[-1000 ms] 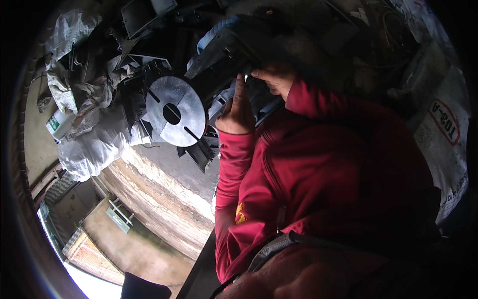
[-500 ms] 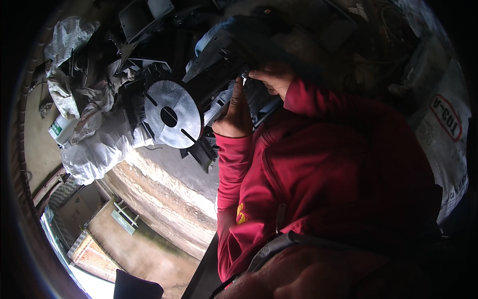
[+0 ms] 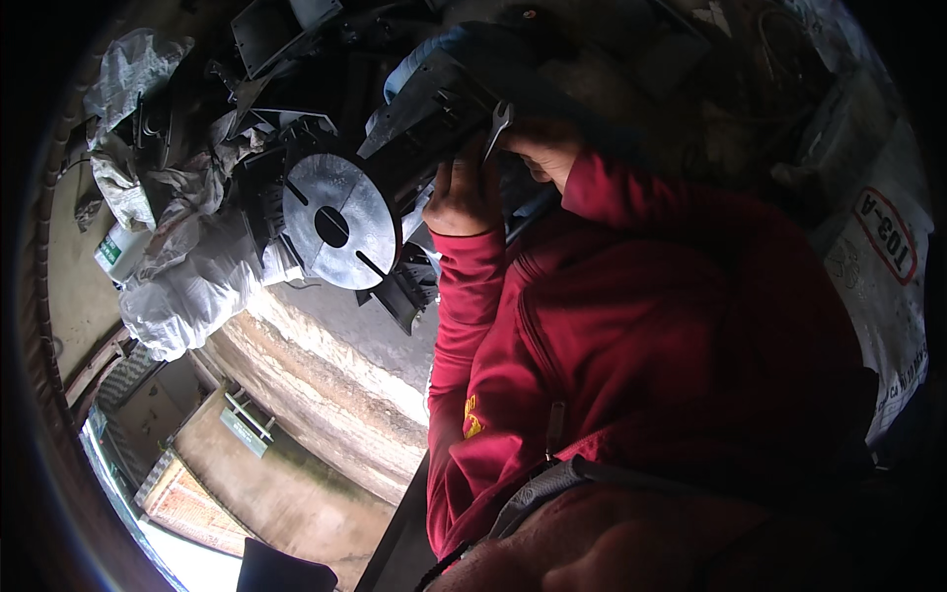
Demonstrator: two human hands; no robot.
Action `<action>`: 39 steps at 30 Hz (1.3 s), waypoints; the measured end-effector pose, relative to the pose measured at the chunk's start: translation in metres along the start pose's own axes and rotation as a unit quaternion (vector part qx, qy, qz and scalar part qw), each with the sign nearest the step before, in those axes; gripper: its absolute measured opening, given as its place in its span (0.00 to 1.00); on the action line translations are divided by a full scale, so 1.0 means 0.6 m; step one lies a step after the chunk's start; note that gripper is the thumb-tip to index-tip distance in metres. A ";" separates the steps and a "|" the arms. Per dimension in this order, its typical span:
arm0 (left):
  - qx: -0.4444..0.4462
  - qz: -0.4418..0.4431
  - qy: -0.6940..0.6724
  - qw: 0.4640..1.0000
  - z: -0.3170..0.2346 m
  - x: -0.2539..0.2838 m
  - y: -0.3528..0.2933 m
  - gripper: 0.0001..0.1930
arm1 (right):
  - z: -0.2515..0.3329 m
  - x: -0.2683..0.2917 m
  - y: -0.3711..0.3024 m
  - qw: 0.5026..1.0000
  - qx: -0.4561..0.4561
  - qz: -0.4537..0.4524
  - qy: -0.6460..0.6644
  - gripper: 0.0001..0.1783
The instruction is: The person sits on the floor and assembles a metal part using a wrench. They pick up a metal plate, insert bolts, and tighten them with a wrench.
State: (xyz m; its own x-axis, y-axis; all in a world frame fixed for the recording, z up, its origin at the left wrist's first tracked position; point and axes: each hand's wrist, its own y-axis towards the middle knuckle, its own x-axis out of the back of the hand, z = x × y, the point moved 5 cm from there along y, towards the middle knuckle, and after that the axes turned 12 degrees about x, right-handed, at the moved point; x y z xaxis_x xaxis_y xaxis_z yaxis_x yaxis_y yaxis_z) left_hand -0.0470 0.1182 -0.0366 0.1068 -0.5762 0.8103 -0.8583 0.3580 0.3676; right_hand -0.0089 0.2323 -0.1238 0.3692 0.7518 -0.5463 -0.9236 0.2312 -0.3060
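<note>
My right hand (image 3: 546,150) is closed around an open-ended wrench (image 3: 499,120), whose forked head points up and away from me. Just left of it, my left hand (image 3: 462,197) has its fingers bent together against a dark metal assembly (image 3: 434,118); shadow hides what the fingertips grip. To the left of that hand stands a round grey metal disc (image 3: 340,222) with a centre hole and two slots. Dark bracket-like metal parts (image 3: 395,296) sit below and behind the disc.
White plastic bags (image 3: 187,306) and crumpled wrapping (image 3: 187,197) lie at the left, beside a white container with a green label (image 3: 120,252). More dark metal plates (image 3: 276,39) are piled at the far left. A white printed sack (image 3: 878,266) stands at the right.
The wrench's forked head has swung up into view between the hands. My left hand has shifted slightly away from me, and its raised index finger has bent in.
</note>
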 end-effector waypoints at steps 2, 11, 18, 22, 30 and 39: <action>0.003 -0.007 -0.005 1.000 0.001 -0.001 -0.001 0.15 | -0.004 0.003 0.003 1.000 0.005 0.010 0.006 0.12; -0.016 -0.006 -0.019 1.000 0.007 -0.011 -0.010 0.15 | -0.026 0.015 0.013 1.000 0.003 0.008 -0.006 0.16; 0.022 0.048 -0.030 0.998 0.013 -0.004 0.000 0.15 | -0.004 -0.002 0.002 1.000 0.008 0.008 0.023 0.09; -0.028 -0.046 -0.100 0.994 0.013 0.041 -0.018 0.15 | -0.009 0.013 0.012 1.000 0.014 0.006 -0.010 0.15; 0.014 0.025 -0.021 0.999 0.028 0.040 -0.054 0.27 | -0.019 0.006 0.008 0.999 -0.021 -0.020 0.021 0.17; -0.002 -0.004 -0.050 0.999 -0.008 0.063 -0.011 0.19 | -0.006 0.010 0.007 1.000 0.008 -0.027 -0.005 0.15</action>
State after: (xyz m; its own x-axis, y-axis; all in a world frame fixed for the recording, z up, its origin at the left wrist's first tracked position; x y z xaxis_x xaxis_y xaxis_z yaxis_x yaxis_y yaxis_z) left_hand -0.0348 0.0976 -0.0064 0.0627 -0.6490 0.7582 -0.8554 0.3564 0.3758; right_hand -0.0100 0.2357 -0.1313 0.4178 0.7436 -0.5220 -0.9037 0.2809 -0.3231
